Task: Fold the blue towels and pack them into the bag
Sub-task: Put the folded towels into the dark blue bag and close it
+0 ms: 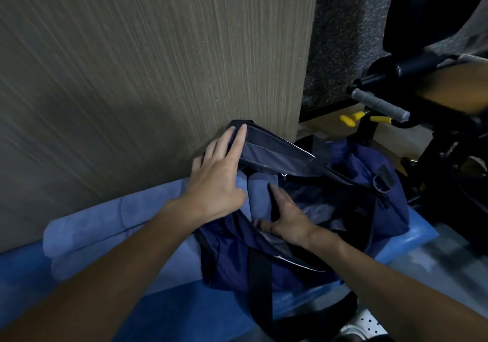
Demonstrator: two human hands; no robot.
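Blue mat: both grips wide, L hand on bag, R hand on towel.

My navy bag lies unzipped; one folded blue towel sits inside its mouth, with more towels piled just left of it.

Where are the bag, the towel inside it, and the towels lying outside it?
bag [227, 257]: head view, on its dark blue front wall.
towel inside the bag [260, 196]: head view, on the light blue fold showing in the opening.
towels outside the bag [92, 236]: head view, on the pile's upper surface.
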